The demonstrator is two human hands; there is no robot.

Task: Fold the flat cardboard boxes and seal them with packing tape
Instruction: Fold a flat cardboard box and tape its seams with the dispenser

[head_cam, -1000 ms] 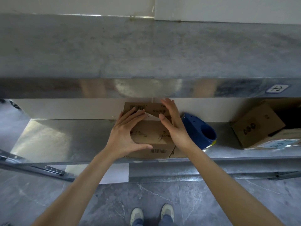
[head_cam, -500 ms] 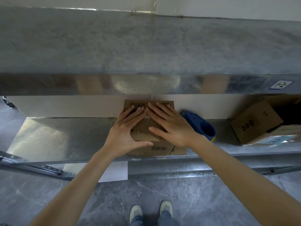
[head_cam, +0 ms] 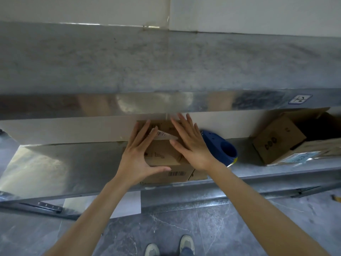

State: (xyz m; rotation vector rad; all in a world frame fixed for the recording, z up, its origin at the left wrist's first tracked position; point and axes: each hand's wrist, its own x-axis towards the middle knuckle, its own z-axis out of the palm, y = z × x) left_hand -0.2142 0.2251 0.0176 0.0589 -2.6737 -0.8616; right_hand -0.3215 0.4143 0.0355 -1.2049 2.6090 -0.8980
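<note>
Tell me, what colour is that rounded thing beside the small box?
The rounded thing is blue, yellow at its near edge; head view, the only one.

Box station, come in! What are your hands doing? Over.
Left hand, right hand flat on cardboard box. White label sticking up between them. Blue tape dispenser beside box.

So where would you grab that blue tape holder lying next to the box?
The tape holder lies just right of the box, its round opening turned up and rightward. I'd probably wrap the right hand over its curved blue back, coming from the open front of the shelf, since the box crowds its left side.
</note>
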